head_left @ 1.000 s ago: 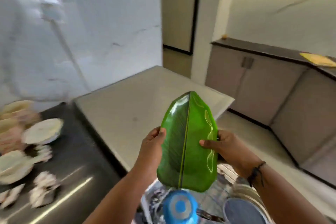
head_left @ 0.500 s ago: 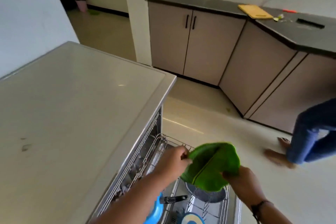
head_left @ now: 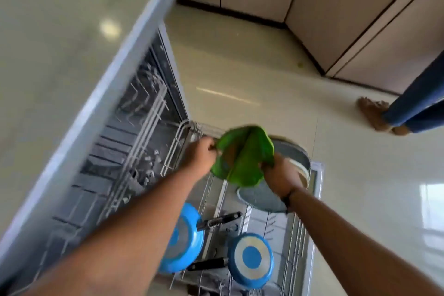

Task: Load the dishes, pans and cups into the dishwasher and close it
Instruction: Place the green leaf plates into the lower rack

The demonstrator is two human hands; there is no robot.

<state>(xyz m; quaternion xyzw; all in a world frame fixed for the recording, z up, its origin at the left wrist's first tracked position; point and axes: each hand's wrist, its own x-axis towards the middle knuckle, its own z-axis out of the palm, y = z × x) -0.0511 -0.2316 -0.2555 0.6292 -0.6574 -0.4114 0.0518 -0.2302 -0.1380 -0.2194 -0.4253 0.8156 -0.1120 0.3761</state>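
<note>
Load in progress: 2 blue pans (head_left: 250, 257) + grey plates (head_left: 262, 199) already in rack (head_left: 217, 190); my left hand (head_left: 200, 155) & right hand (head_left: 280, 175) both gripping green plate (head_left: 242, 156) over rack, not yet slotted; door still open

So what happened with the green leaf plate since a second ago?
The green leaf plate came down from chest height over the counter to just above the pulled-out dishwasher rack, beside the grey plates. The left hand and right hand kept gripping its two edges throughout. The two blue pans stayed put in the rack.
</note>
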